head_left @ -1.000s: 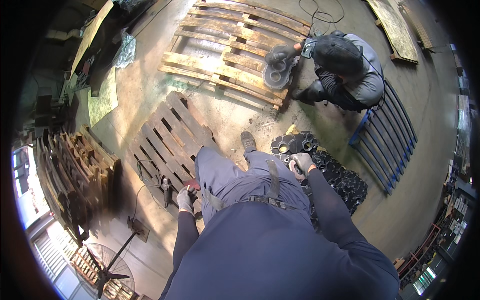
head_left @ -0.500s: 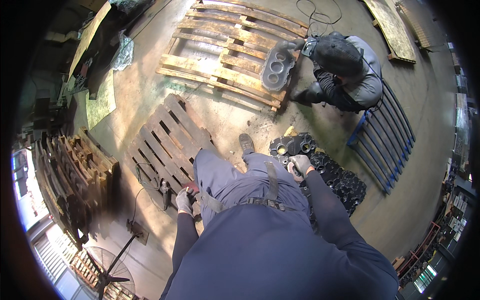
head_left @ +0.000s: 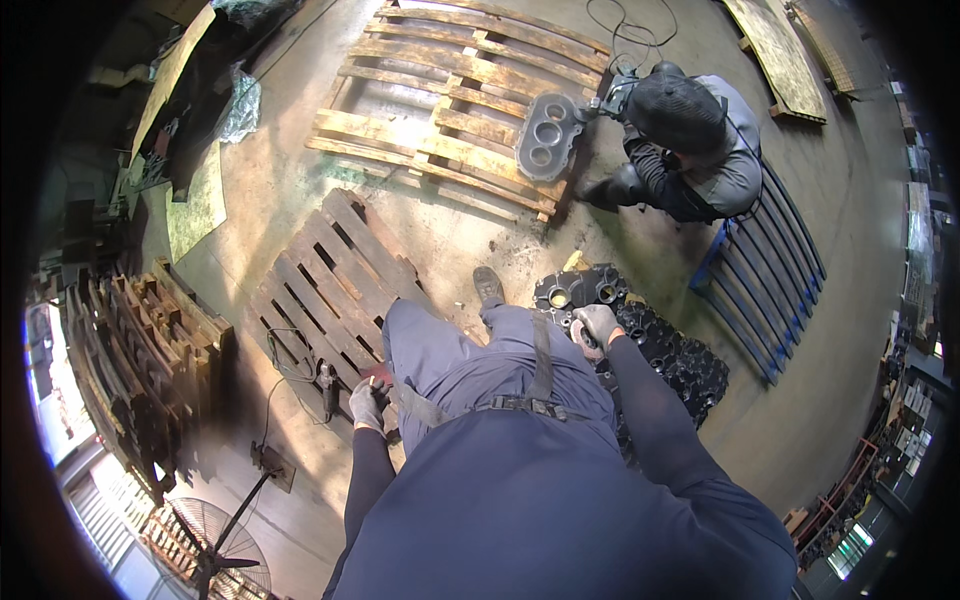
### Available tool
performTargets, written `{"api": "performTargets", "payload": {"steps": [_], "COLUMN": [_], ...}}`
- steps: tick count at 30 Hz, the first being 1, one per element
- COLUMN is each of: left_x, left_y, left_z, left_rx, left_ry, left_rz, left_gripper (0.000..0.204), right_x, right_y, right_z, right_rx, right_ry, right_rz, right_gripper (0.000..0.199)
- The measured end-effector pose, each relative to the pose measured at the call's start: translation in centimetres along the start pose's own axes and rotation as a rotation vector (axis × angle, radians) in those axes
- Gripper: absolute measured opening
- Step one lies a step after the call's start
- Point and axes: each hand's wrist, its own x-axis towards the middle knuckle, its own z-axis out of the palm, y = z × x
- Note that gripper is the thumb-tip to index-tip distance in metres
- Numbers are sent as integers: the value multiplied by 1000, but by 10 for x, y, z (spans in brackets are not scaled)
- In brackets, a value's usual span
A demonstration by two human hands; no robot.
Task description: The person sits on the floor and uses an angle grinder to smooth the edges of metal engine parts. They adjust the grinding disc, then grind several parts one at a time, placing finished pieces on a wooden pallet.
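In a grey glove, my right hand (head_left: 598, 322) curls closed round a small rounded pinkish-brown piece (head_left: 588, 343), whose kind I cannot make out. It is over the near-left part of a group of black cast-metal parts (head_left: 665, 350) with round holes. On my left side, my gloved left hand (head_left: 368, 403) is low beside my thigh with its fingers bent closed. A small dark red thing (head_left: 379, 373) shows at its fingertips, too small to name. Just left of that hand, a dark corded power tool (head_left: 328, 388) lies on a dark wooden pallet (head_left: 335, 275).
A co-worker (head_left: 690, 140) crouches at the far right, a hand near a grey casting (head_left: 550, 135) on a light wooden pallet (head_left: 420, 80). A blue slatted rack (head_left: 765, 275) stands behind them. Stacked pallets (head_left: 150, 350) and a fan (head_left: 215, 550) are at left.
The co-worker's hand and tool have shifted slightly off the grey casting, toward the right. My hands stay almost where they were; the whole view has moved slightly.
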Motion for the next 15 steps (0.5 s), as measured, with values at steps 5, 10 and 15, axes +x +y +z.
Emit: {"api": "performTargets", "payload": {"steps": [5, 10, 15], "left_x": [-19, 6, -5], "left_y": [13, -8, 2], "left_z": [12, -12, 13], "left_rx": [-65, -27, -96], "left_ry": [52, 8, 35], "left_rz": [-9, 100, -14], "left_gripper": [39, 39, 36], "right_x": [-5, -13, -17], "right_y": [-14, -40, -39], "right_z": [-7, -12, -19], "right_rx": [-5, 126, -47], "right_ry": [-3, -20, -70], "right_rz": [-51, 68, 91], "right_gripper": [40, 37, 30]}}
